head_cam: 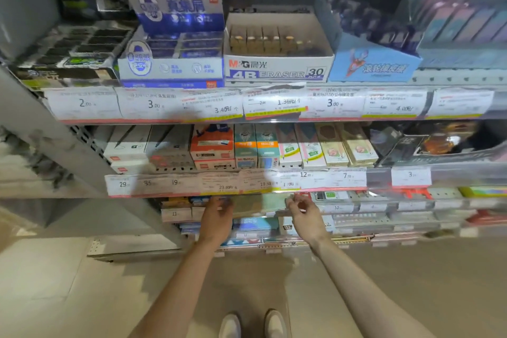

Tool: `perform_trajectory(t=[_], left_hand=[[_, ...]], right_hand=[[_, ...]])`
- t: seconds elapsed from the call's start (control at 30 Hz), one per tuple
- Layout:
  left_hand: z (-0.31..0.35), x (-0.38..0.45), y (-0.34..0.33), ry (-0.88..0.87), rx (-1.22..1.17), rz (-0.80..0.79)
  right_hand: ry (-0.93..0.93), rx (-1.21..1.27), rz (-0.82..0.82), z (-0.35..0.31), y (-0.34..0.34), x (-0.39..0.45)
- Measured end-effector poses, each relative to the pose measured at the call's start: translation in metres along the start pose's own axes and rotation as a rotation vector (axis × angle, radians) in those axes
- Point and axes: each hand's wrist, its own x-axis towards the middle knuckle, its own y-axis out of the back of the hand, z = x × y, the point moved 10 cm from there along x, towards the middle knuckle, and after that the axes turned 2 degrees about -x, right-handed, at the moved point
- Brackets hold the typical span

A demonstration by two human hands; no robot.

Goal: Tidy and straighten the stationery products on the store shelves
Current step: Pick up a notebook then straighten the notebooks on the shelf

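Observation:
Both my arms reach down to a low shelf of flat stationery packs. My left hand (pixel 216 217) rests palm down at the left end of a pale green flat pack (pixel 258 204); the fingers disappear behind the shelf edge. My right hand (pixel 303 214) hovers at the pack's right end, fingers curled and spread, close to a red item (pixel 303 195). Whether either hand grips the pack is unclear. Above, the middle shelf holds upright pencil and pen boxes (pixel 247 147), and the top shelf carries eraser display boxes, among them a white 4B eraser box (pixel 277 70).
Price-label strips (pixel 192 104) run along each shelf front. A grey upright post (pixel 55 145) slants down on the left. Lower shelves on the right carry more flat packs (pixel 411 217). Beige floor tiles and my white shoes (pixel 252 325) lie below.

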Motion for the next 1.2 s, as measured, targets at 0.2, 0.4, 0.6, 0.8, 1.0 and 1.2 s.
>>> perform_trajectory(t=[0.2, 0.4, 0.6, 0.8, 1.0, 1.2], left_hand=[[-0.007, 0.009, -0.01, 0.073, -0.227, -0.081], [-0.019, 0.002, -0.001, 0.127, -0.228, -0.051], [-0.026, 0.005, 0.0, 0.145, -0.195, -0.087], [-0.031, -0.004, -0.007, 0.141, -0.216, -0.164], [-0.037, -0.02, -0.008, 0.145, -0.272, -0.215], [-0.037, -0.033, 0.0, 0.109, -0.21, -0.286]], right_hand=[[-0.162, 0.234, -0.042, 0.007, -0.025, 0.007], [-0.202, 0.37, -0.067, 0.012, -0.025, -0.008], [-0.276, 0.394, -0.127, 0.031, -0.029, -0.039], [-0.274, 0.257, -0.152, 0.039, -0.023, -0.044], [-0.184, 0.186, -0.082, 0.025, -0.022, -0.039], [-0.153, 0.058, -0.076, 0.031, -0.021, -0.054]])
